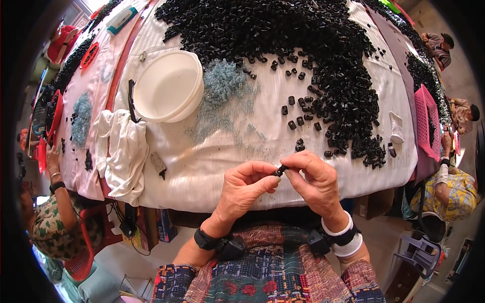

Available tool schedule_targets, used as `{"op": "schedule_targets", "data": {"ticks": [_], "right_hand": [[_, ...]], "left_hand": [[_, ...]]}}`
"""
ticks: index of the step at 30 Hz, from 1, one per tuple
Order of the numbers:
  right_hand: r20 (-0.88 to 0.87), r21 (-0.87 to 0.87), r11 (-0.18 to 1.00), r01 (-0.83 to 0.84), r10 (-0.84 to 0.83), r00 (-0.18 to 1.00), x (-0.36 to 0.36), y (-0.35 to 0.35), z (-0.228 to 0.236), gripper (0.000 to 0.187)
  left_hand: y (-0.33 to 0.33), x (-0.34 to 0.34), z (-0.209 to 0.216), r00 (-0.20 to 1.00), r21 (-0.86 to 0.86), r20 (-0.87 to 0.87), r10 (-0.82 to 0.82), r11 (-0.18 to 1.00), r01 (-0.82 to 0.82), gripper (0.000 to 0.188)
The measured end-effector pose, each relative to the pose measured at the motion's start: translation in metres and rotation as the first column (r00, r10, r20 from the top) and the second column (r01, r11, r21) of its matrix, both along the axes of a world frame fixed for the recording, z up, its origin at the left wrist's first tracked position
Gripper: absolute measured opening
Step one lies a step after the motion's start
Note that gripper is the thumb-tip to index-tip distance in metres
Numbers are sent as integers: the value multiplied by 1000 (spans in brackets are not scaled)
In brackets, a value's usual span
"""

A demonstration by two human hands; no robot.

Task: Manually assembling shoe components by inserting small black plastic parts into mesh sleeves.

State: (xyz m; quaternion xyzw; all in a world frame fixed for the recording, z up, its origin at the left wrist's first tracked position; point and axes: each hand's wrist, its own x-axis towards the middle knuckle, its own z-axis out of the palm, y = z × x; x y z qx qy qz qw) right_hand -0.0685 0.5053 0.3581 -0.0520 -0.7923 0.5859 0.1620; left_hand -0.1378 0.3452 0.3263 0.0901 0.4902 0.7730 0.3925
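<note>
My left hand [245, 188] and my right hand [316, 184] meet over the near edge of the cloth-covered table. Between their pinched fingertips is a small black cylindrical part [279, 171], mostly covered by the fingers. Both hands are closed on it; whether it is one piece or two joined cannot be told. Just beyond them lie a few loose black cylindrical parts [300, 148]. Farther off, a large heap of similar black parts [283, 30] spreads to the back and right. A pile of tiny pale blue coil-like pieces [222, 81] sits left of that heap.
A white plastic bowl [169, 86] stands on the left, beside a crumpled white cloth [121, 151]. A small grey block [158, 162] lies nearer. At right are a folded white item [396, 127] and a pink basket [427, 121]. Other people [452, 194] work at both sides.
</note>
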Motion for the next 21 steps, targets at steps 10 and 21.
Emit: {"op": "schedule_targets", "data": {"ticks": [10,21], "right_hand": [[30,-93,994,57,-55,998,3,-5,-4,19],[169,-353,933,72,-12,985,1,1,-17,16]], "left_hand": [[3,2,-1,1000,-30,15,3,1000,-2,18],[6,0,-4,1000,-102,-23,18,995,-20,19]]}}
